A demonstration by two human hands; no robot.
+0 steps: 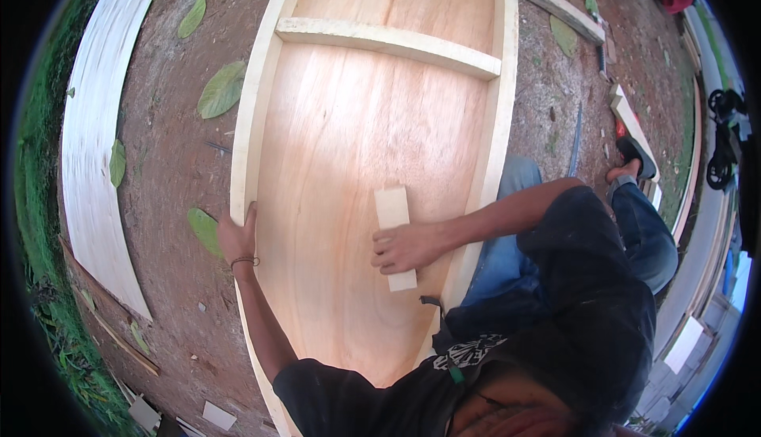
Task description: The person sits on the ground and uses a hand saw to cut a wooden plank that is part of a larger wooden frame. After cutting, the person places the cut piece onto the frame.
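Observation:
A long wooden frame (496, 132) with a plywood panel (333, 151) inside it runs away from me, and a crosspiece (388, 41) spans it farther up. My left hand (235, 237) grips the left rail, thumb on the inner side; its other fingers are mostly hidden beyond the rail. On the panel, nearer the right rail, lies a short pale wood block (391, 205). My right hand (406, 247) is closed over the block's middle, fingers curled round its left edge. Both ends of the block stick out from under the hand.
Left of the frame, a long pale board (99, 136) lies on bare soil with several leaves (222, 90). A wood strip (560, 9) and a dark hand tool (601, 60) lie to the right. My bent legs (507, 239) press close to the right rail.

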